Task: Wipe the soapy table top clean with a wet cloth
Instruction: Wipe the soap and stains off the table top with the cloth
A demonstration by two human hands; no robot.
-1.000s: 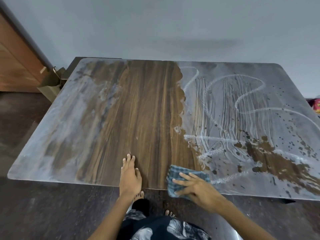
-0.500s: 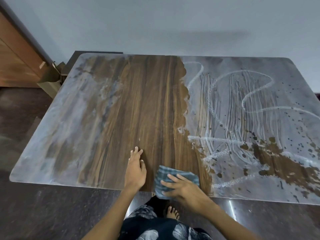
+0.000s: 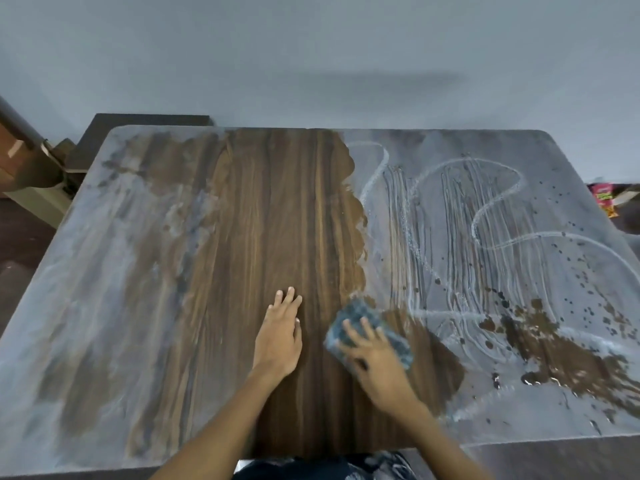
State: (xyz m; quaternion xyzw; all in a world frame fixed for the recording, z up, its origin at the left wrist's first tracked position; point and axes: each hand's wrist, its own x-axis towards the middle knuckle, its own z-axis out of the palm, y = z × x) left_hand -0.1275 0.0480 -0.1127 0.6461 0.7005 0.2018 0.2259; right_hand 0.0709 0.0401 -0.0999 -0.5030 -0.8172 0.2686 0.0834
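A: What does the desk [image 3: 263, 216] look like?

B: A wood-grain top with rounded far corners. A dark brown band down the middle is bare and clean. The strip along the left side is filmed with grey, smeared soap [image 3: 79, 306]. The right half carries a paler soap film [image 3: 485, 216] scored with finger-like streaks and looping white lines, with brown spots and a ragged brown patch near the front right.

A: And the room?

B: A plain grey wall [image 3: 311, 46] runs behind the desk. The floor [image 3: 20, 237] is dark. At far left there is a brown wooden panel and a beige box-like object [image 3: 38, 199]. At far right, past the desk edge, sits a pink and yellow packet [image 3: 604, 199]; its print is too small to read.

A: Where is the cloth?

B: The cloth [image 3: 367, 323] is blue-grey, bunched and blurred, lying on the desk at the border between the clean band and the soapy right half, near the front.

A: The hands?

B: The right hand [image 3: 377, 362] presses flat on the cloth, fingers spread over it. The left hand [image 3: 280, 334] rests palm-down on clean wood just beside it, fingers together, holding nothing.
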